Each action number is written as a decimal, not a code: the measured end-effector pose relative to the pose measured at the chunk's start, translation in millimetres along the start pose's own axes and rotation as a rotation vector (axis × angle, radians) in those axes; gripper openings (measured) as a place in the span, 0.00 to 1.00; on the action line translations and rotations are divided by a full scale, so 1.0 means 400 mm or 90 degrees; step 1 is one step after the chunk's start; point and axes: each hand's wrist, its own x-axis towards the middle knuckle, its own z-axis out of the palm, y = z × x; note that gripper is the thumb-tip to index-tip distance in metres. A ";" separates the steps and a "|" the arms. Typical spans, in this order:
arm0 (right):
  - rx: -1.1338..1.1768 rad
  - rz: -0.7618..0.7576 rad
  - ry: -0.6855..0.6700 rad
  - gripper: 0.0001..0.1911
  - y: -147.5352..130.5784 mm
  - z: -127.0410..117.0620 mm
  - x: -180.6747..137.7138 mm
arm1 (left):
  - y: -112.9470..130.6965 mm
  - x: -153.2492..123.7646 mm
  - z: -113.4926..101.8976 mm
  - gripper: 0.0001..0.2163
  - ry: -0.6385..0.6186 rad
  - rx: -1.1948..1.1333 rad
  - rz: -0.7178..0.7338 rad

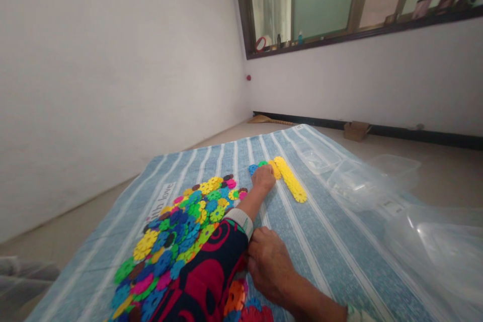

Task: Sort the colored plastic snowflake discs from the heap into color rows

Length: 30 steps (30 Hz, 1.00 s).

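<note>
Stretched forward over the cloth, my left hand (264,176) is closed, its fingers bent down among small notched plastic discs. Orange discs (275,170) show at its fingertips, a green disc (263,163) and blue discs (252,168) just behind it. A long overlapping row of yellow discs (290,179) lies to its right. What the fingers pinch, if anything, is hidden. My right hand (272,264) is curled closed beside my left sleeve (211,271); whether it grips the sleeve or something else is hidden. A large mixed pile of coloured discs (181,226) spreads left of my arm.
A blue-and-white striped cloth (320,241) covers the table. Clear plastic boxes (354,183) stand along its right side, with a larger clear one (441,246) nearer me. A cardboard box (356,131) and a broom (269,119) lie on the floor by the wall.
</note>
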 end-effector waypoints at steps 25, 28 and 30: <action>0.002 -0.028 -0.007 0.07 0.002 -0.008 0.001 | -0.270 -0.138 -0.252 0.08 -0.080 0.057 0.068; 0.001 -0.026 -0.007 0.07 0.004 -0.010 0.001 | -0.285 -0.172 -0.253 0.07 -0.096 0.076 0.056; 0.002 -0.028 -0.008 0.07 0.005 -0.012 0.001 | -0.286 -0.190 -0.243 0.06 -0.099 0.086 0.046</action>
